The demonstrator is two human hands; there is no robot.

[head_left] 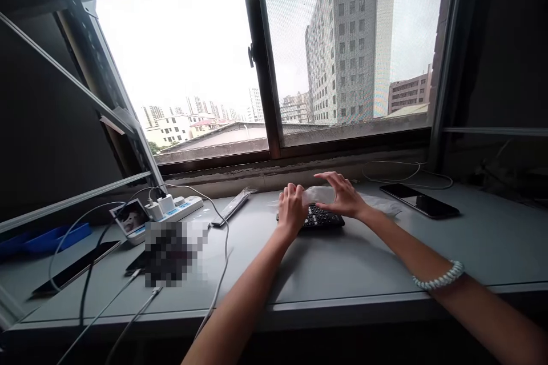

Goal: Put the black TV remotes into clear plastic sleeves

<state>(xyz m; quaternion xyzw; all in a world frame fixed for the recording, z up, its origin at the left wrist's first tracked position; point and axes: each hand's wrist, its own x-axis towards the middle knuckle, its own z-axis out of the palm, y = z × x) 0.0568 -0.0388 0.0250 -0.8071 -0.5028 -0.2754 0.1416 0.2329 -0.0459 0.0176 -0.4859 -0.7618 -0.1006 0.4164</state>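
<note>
A black device with rows of light-marked keys, which looks like a calculator, lies on the grey desk beneath both hands. My left hand is closed at its left end, fingers curled on thin clear plastic film that shows on either side of them. Above the right part of the keys, my right hand is open, thumb and fingers spread wide. The film lies behind and between them; contact with it cannot be made out. More crumpled clear plastic rests behind my right wrist.
A black phone lies at the right, near a loose white cable. At the left are a power strip with plugs, a small screen, a dark tablet, a blue tray, and several trailing cables. A wrapped narrow item lies behind.
</note>
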